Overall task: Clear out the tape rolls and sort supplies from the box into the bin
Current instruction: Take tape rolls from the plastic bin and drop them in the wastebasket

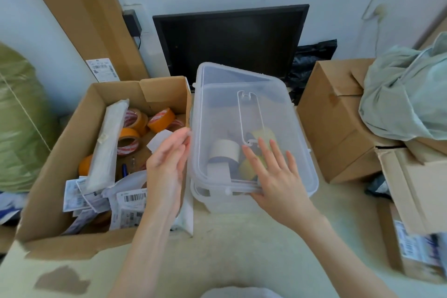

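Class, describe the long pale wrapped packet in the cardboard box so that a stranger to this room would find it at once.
Start at the open cardboard box left of the clear plastic bin. Along its left side lies the long pale wrapped packet, running from the far end toward the barcode labels. Unlike the round orange tape rolls beside it, it is flat, straight and whitish.
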Action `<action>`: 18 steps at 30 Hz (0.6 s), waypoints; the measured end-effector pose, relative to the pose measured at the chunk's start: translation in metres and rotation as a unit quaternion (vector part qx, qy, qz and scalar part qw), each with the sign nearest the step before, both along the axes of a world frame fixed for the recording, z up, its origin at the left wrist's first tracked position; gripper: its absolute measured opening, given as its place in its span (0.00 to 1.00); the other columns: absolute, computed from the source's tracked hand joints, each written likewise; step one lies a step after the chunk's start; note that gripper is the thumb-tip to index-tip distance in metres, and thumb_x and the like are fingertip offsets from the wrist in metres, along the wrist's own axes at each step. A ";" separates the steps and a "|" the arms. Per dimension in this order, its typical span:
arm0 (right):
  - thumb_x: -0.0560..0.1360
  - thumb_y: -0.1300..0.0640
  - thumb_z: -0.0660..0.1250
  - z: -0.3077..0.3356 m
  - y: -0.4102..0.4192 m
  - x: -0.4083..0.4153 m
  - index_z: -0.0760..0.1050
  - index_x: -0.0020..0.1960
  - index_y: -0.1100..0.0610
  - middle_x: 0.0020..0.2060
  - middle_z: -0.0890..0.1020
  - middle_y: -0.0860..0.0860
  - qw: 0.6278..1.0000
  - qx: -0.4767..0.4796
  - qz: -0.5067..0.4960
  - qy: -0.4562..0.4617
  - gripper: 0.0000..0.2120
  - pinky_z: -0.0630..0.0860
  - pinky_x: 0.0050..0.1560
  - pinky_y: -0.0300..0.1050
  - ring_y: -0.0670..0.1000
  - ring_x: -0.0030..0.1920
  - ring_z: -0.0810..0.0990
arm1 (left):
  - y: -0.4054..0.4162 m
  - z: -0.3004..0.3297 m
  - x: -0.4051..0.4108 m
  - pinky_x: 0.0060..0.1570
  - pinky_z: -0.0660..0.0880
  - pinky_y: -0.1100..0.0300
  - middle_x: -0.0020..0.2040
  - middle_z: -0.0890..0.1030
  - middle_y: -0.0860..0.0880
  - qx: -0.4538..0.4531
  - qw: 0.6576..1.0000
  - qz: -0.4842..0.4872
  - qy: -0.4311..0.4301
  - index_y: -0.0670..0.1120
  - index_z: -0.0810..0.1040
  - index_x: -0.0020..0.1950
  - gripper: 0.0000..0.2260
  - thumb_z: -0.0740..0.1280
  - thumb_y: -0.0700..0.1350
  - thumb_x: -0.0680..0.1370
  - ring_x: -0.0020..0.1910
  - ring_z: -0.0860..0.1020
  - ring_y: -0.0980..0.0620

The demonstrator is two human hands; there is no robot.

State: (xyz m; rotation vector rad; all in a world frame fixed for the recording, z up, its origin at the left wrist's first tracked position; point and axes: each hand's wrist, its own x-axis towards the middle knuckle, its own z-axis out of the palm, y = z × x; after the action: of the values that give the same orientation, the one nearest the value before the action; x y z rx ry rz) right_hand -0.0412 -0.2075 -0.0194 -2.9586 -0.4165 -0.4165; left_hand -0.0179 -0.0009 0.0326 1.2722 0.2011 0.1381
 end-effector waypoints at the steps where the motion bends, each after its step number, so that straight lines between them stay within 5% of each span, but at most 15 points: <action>1: 0.64 0.54 0.75 0.000 0.000 -0.001 0.59 0.74 0.53 0.71 0.69 0.61 1.000 0.016 -0.007 -0.022 0.43 0.71 0.60 0.69 0.67 0.69 0.68 | -0.002 0.004 0.001 0.60 0.75 0.56 0.59 0.81 0.47 -0.006 1.000 -0.005 -0.021 0.44 0.79 0.59 0.12 0.61 0.36 0.79 0.60 0.79 0.51; 5: 0.64 0.72 0.65 -0.004 -0.001 -0.006 0.63 0.72 0.54 0.68 0.73 0.59 0.991 0.065 -0.026 -0.116 0.38 0.74 0.59 0.66 0.66 0.66 0.73 | -0.009 0.002 0.011 0.63 0.72 0.54 0.61 0.80 0.53 0.082 0.994 -0.017 -0.063 0.53 0.79 0.61 0.12 0.62 0.42 0.80 0.63 0.76 0.54; 8: 0.64 0.71 0.49 -0.006 -0.012 -0.008 0.65 0.71 0.54 0.67 0.75 0.57 0.987 0.108 -0.046 -0.112 0.36 0.74 0.59 0.64 0.64 0.66 0.73 | -0.014 -0.017 0.017 0.67 0.68 0.53 0.64 0.77 0.57 0.169 0.983 -0.063 -0.023 0.53 0.74 0.67 0.14 0.62 0.46 0.81 0.64 0.74 0.58; 11: 0.62 0.75 0.51 -0.009 -0.031 -0.006 0.68 0.72 0.56 0.68 0.74 0.56 0.971 0.200 -0.059 -0.116 0.40 0.73 0.63 0.59 0.60 0.69 0.71 | -0.020 -0.036 0.020 0.69 0.60 0.61 0.69 0.68 0.59 0.292 0.948 -0.122 -0.003 0.51 0.66 0.72 0.19 0.60 0.43 0.82 0.69 0.66 0.60; 14: 0.65 0.78 0.56 -0.003 -0.040 -0.007 0.73 0.68 0.54 0.62 0.78 0.50 0.906 0.396 -0.105 -0.110 0.36 0.73 0.64 0.46 0.46 0.64 0.76 | -0.024 -0.047 0.018 0.67 0.57 0.65 0.69 0.66 0.59 0.438 0.888 -0.137 -0.037 0.51 0.64 0.74 0.20 0.59 0.43 0.82 0.69 0.61 0.63; 16: 0.76 0.66 0.58 -0.001 -0.044 -0.006 0.78 0.59 0.52 0.47 0.84 0.53 0.839 0.505 -0.175 -0.106 0.18 0.73 0.46 0.44 0.46 0.49 0.82 | -0.025 -0.056 0.018 0.70 0.57 0.61 0.73 0.65 0.55 0.515 0.844 -0.136 -0.066 0.50 0.64 0.74 0.20 0.59 0.43 0.81 0.72 0.62 0.56; 18: 0.82 0.59 0.57 -0.008 -0.051 -0.001 0.77 0.62 0.45 0.52 0.82 0.62 0.780 0.582 -0.213 -0.087 0.16 0.68 0.61 0.66 0.57 0.54 0.80 | -0.025 -0.062 0.019 0.72 0.54 0.59 0.74 0.64 0.53 0.595 0.787 -0.143 -0.076 0.50 0.64 0.74 0.21 0.59 0.45 0.81 0.73 0.62 0.53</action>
State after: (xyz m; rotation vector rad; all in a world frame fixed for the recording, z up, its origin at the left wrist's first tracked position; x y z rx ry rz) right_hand -0.0426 -0.2588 -0.0277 -1.7434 0.4123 -0.6705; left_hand 0.0009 -0.0257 -0.0293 2.5315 -0.2930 0.1011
